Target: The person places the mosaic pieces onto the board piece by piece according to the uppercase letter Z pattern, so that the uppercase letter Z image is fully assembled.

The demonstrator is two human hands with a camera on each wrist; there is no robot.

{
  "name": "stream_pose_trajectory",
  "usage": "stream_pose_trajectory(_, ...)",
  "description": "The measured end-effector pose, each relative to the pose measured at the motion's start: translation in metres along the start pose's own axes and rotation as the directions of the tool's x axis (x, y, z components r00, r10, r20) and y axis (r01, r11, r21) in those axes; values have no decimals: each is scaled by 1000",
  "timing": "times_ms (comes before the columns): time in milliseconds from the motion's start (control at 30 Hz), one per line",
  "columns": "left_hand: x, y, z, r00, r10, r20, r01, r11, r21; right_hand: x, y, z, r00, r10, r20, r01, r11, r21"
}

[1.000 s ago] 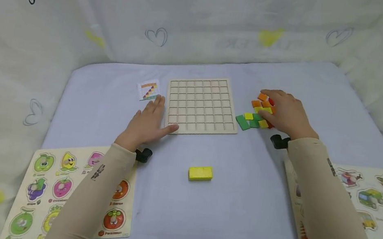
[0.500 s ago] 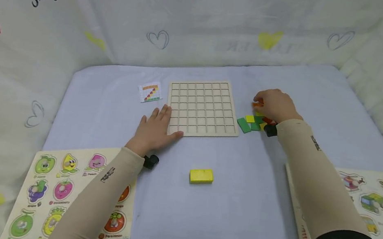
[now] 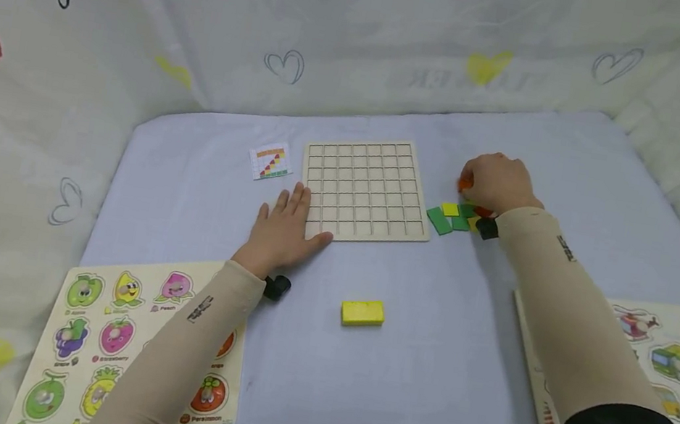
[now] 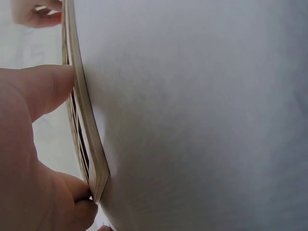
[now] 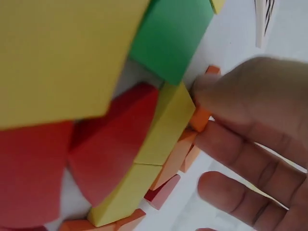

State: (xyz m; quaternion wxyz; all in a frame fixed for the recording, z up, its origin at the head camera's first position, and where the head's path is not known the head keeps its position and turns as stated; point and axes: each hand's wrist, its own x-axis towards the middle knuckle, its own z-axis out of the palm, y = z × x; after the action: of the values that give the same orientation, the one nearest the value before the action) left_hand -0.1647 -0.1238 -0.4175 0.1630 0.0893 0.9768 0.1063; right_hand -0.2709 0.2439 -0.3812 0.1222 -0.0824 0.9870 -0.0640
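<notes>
My left hand [image 3: 280, 232] lies at the near left corner of a light wooden grid board [image 3: 363, 190]. Its fingers are straight along the left side, and the thumb touches the near edge. In the left wrist view the thumb [image 4: 50, 86] meets the board's edge [image 4: 91, 130]. To the right of the board, my right hand [image 3: 499, 181] reaches over a group of coloured wooden blocks, partly covering them. Between its thumb and a finger it pinches an orange block [image 5: 200, 119]. Yellow [image 5: 166, 122], red [image 5: 118, 139] and green [image 5: 171, 41] blocks lie close by.
A small card with a coloured pattern [image 3: 271, 161] lies left of the grid board. A yellow block [image 3: 362, 313] sits in front of it. A fruit puzzle board [image 3: 152, 301] is at the near left, a vehicle puzzle board [image 3: 646, 327] at the near right. Fabric walls surround the table.
My right hand has gone from spread over the blocks to fingers curled around an orange one. My left hand stays at the board's corner, its thumb slightly further along the near edge.
</notes>
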Motion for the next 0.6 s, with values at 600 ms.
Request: stream_pose_trajectory(600,2,-1,-5,999,-15,31,15,1000,-12,40,-67,0,975,-214,-62,222,958,183)
